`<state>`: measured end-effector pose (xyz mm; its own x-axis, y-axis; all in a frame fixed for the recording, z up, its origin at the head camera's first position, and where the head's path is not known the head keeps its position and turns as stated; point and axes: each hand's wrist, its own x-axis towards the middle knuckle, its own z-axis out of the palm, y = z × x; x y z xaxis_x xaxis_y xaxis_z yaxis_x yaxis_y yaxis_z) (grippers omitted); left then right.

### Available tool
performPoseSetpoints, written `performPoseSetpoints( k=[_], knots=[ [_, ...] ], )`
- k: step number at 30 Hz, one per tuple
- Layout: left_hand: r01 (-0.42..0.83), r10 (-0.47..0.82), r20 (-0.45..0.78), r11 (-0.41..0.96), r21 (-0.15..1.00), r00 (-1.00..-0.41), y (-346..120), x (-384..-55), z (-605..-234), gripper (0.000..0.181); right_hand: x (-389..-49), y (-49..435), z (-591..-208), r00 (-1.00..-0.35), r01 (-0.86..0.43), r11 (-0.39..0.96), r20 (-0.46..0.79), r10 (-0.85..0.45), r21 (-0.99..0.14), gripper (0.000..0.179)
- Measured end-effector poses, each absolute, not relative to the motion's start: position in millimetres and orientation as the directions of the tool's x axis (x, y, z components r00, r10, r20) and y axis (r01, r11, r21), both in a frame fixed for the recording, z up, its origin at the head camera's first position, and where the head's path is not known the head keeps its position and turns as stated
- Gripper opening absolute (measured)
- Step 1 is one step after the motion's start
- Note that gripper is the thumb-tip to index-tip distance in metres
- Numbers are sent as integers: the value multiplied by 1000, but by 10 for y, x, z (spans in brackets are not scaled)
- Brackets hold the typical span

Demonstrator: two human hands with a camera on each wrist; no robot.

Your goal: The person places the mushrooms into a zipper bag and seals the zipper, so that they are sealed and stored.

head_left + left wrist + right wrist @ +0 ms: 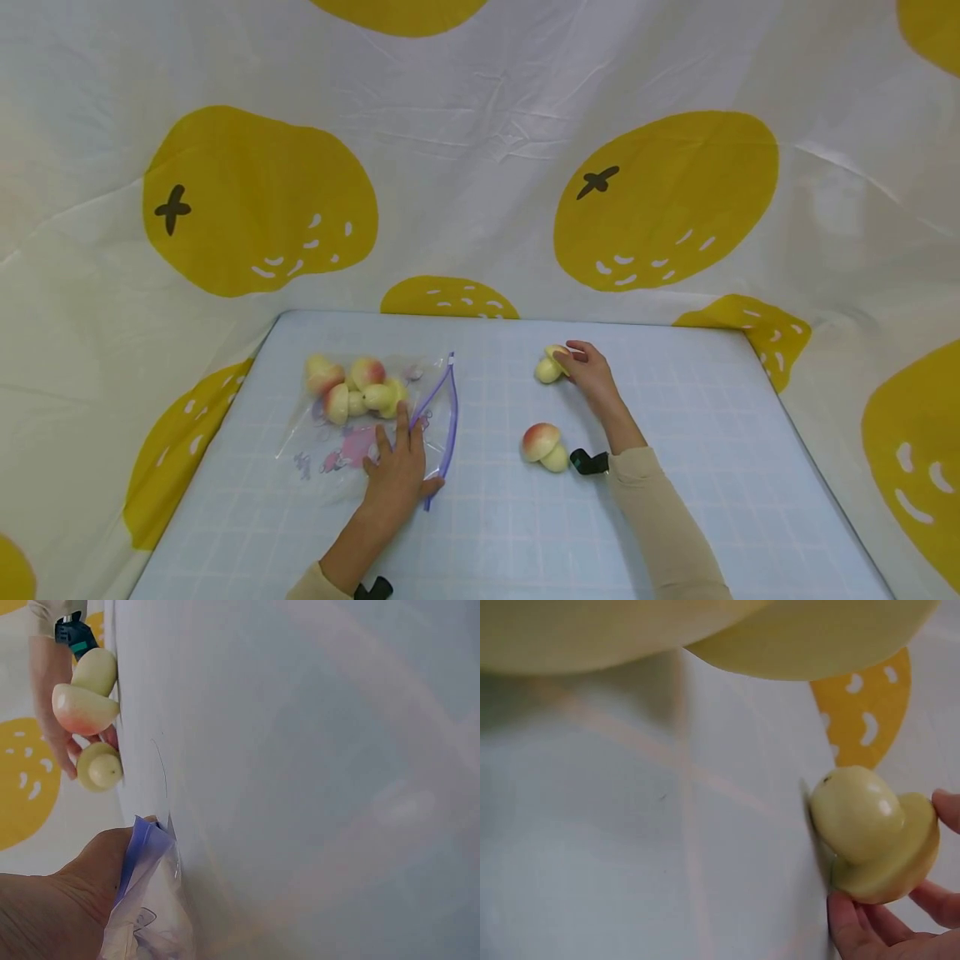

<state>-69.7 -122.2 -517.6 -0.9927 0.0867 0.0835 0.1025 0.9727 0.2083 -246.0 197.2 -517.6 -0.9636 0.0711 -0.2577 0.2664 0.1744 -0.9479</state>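
My right hand (594, 380) is at the far right part of the table, its fingers and thumb around the cap of a pale yellow toy mushroom (548, 370). In the right wrist view the thumb and fingers grip that toy mushroom (859, 814) from opposite sides, close over the cloth. My left hand (396, 477) lies over a clear zip bag (306, 437), fingers spread and thumb at the purple zip. Inside the bag are several toy mushrooms (369, 372), some with reddish caps. The left wrist view shows the purple zip edge (142, 844) beside the thumb.
Another toy mushroom (542, 443) with a red-tinged cap lies nearer to me, between the bag and my right forearm. A pale checked cloth covers the table (697, 400). Behind and around it hangs a white curtain (465, 183) with large yellow fruit prints.
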Motion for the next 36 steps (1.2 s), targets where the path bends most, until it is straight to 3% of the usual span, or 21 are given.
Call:
performPoseSetpoints(
  k=[21,36],
  knots=[
    [113,92,116,976,188,-989,-1213,-683,-5175,101,-2434,1977,-5183,-967,246,104,-237,94,-964,56],
    [90,75,82,973,210,-994,-1207,-695,-5178,101,-2212,1915,-4900,-991,121,99,-114,72,-988,50]
  ],
)
